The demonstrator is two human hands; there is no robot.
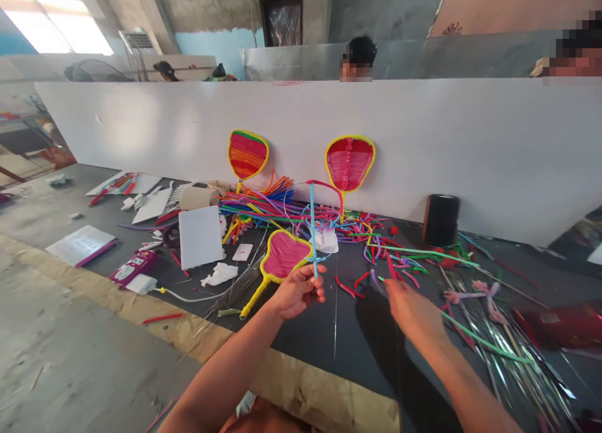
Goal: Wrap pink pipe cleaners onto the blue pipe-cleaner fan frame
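Note:
My left hand (301, 290) is closed around the lower end of a light-blue pipe-cleaner-wrapped frame (313, 223). The frame stands upright, with a small blue crosspiece just above my fingers. From its top a crimson wrapped wire (333, 186) curves right and down. Close behind this hand lies a pink fan with a yellow rim and handle (285, 252). My right hand (416, 311) is low over the table, fingertips by short pipe cleaner pieces (376, 281). Its fingers are mostly hidden behind the hand, so I cannot make out whether they hold anything.
Two finished-looking fans (248, 154) (350, 163) lean against a white partition (291, 107). Pipe cleaners (263, 201) lie heaped behind my hands. Metal wires (508, 339) spread at right, near a dark cylinder (441, 220). A white box (200, 237) stands at left. People sit beyond the partition.

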